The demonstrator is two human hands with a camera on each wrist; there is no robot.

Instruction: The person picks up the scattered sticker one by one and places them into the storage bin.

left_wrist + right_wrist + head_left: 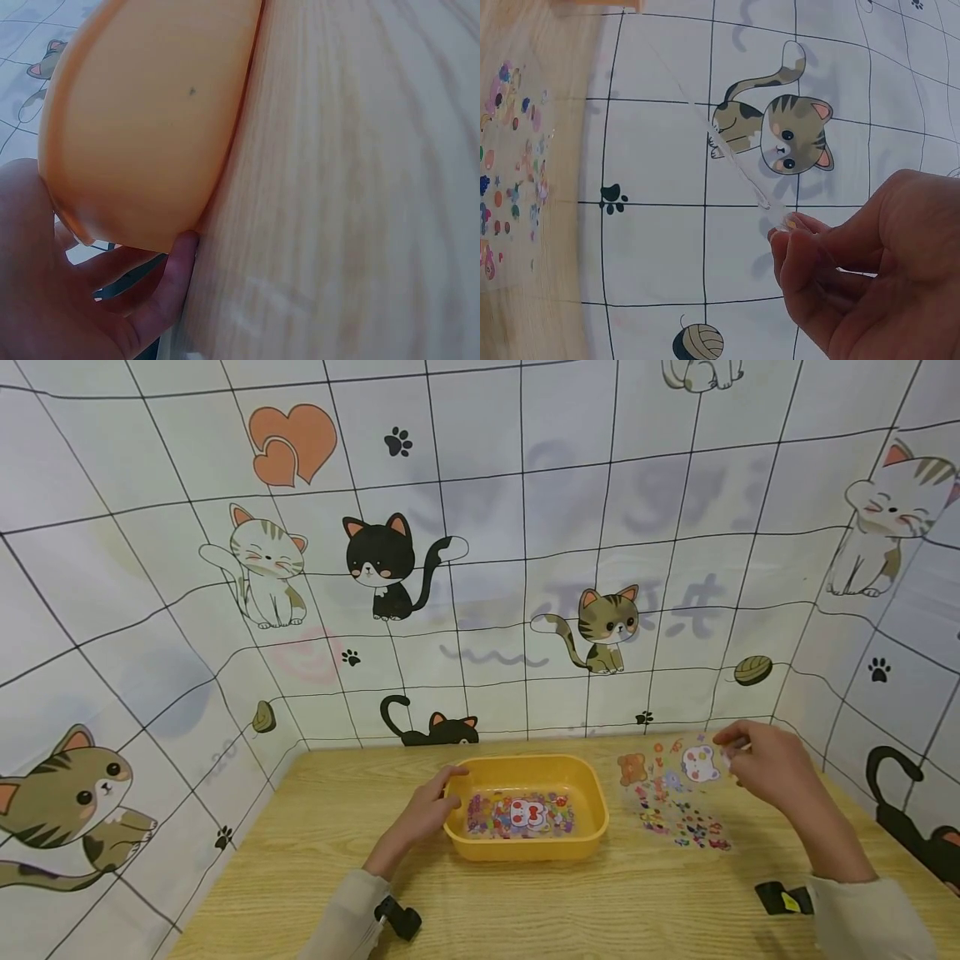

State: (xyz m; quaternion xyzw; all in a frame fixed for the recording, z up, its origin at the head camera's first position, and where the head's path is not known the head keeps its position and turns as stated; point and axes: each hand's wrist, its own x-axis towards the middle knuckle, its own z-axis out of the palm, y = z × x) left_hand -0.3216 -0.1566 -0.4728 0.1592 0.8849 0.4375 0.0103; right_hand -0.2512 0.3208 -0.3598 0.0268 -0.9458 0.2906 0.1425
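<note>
A yellow plastic basin [525,852] sits on the wooden table. My left hand [423,814] grips its left end, thumb at the rim; in the left wrist view, fingers curl against the basin's outer wall [150,127]. Inside lies a clear sticker sheet [525,815] with a white rabbit-like figure and small colorful shapes. To the right, my right hand [776,772] pinches the edge of a clear sheet with bear stickers [699,764]. The right wrist view shows this sheet [739,172] nearly edge-on. Below it another clear sheet of small colorful stickers [506,180] lies on the table.
Behind the table [360,885] stands a white gridded backdrop [487,585] with printed cats, which also rises on the left and right sides. Dark wrist cameras [397,918] are strapped at both sleeves.
</note>
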